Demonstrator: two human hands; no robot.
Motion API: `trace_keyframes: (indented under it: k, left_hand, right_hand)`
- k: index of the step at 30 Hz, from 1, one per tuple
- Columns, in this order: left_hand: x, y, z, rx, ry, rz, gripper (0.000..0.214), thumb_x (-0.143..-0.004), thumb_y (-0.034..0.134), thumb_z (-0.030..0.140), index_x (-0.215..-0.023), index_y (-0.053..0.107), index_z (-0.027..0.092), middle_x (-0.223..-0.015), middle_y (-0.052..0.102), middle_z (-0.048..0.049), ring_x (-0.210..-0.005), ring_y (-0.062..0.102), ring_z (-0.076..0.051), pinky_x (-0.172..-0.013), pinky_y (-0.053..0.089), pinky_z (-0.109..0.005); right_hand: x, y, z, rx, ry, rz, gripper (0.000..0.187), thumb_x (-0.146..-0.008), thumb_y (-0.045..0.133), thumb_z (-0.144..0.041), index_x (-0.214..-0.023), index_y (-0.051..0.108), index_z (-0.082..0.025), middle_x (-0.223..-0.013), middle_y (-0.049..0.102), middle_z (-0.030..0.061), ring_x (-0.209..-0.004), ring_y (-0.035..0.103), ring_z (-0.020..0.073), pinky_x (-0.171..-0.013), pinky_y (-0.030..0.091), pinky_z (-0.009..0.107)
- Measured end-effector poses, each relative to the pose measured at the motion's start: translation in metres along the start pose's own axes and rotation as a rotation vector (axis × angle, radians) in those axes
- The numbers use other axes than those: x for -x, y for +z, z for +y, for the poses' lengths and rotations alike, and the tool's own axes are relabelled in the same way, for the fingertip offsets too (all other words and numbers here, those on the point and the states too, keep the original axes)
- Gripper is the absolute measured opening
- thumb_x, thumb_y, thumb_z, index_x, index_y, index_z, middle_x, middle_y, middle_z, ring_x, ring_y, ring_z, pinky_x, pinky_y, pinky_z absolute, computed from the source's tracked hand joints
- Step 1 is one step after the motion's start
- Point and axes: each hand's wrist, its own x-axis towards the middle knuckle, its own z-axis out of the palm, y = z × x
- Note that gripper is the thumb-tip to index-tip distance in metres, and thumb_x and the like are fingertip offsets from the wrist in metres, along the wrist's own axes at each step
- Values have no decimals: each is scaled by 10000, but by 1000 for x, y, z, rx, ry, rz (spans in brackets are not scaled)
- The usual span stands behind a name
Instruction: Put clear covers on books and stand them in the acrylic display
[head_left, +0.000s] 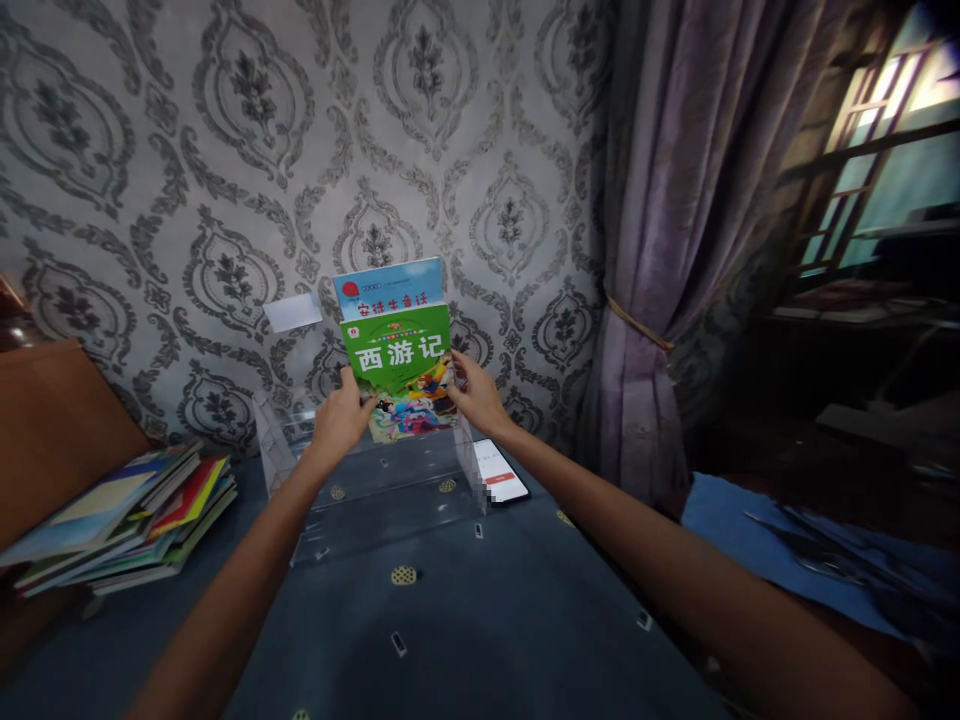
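Two bare forearms are spanning the dark patterned cloth at the bottom of the head view, the only one I'm working from. Both sets of fingers are grasping the green book — the left hand is pinching its left edge, thumb over the cover, and the right hand is gripping the opposite edge. The book is standing upright at the clear rack, in front of a blue book; I can't tell whether its lower edge is resting inside. I'm judging the step in hand as positioning the green book there, so the next move is calling for level, even hands and a check of that edge. The green cover is reading 西游记, the blue one 安徒生童话. A phone is lying beside the rack — its screen text is too small for me.
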Motion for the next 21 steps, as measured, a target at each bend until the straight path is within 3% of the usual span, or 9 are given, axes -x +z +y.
trace_keyframes:
  k: [6, 15, 21]
  left_hand:
    - [-1, 4, -2, 24, 14, 18, 391, -965, 567, 348, -1262, 384, 172, -1005, 756, -154, -988, 732, -333, -784, 519, -365]
    - [-3, 10, -7, 147, 67, 60, 408, -932, 587, 245, -1279, 391, 158, -961, 746, -142, -961, 728, -319, -815, 521, -379]
    - [-3, 8, -9, 170, 76, 28, 403, -950, 543, 256, -1307, 410, 127, -938, 735, -157, -944, 723, -333, -819, 522, -386]
  right_hand:
    - [4, 1, 0, 6, -17, 10, 696, -759, 536, -160, -1455, 528, -182, -1390, 645, 129, -1180, 659, 295, -973, 561, 479]
    - [4, 2, -2, 61, 30, 72, 601, -812, 576, -183, -1412, 594, -215, -1252, 732, 108, -1069, 720, 308, -959, 568, 513]
    - [6, -2, -1, 0, 24, 25, 619, -820, 575, -222, -1438, 561, -203, -1287, 710, 124, -1084, 714, 295, -928, 587, 482]
